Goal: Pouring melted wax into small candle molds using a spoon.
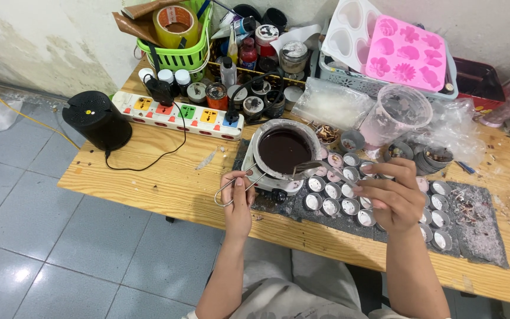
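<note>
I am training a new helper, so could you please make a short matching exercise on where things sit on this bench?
Things:
1. basket
2. pink mould
3. power strip
4. pot

Places:
A. tilted at back right
B. in front of the left hand
C. back left, holding tape
D. left of the pot, by the black speaker

Pairs: 1-C, 2-A, 3-D, 4-B

Right hand: covers several small tin cups beneath it; fingertip grip unclear. Spoon: handle end hidden in that hand. Red box: partly behind the pink mould. Items at right edge (cut off by the frame): kind unclear. Bottles: labels too small.
</note>
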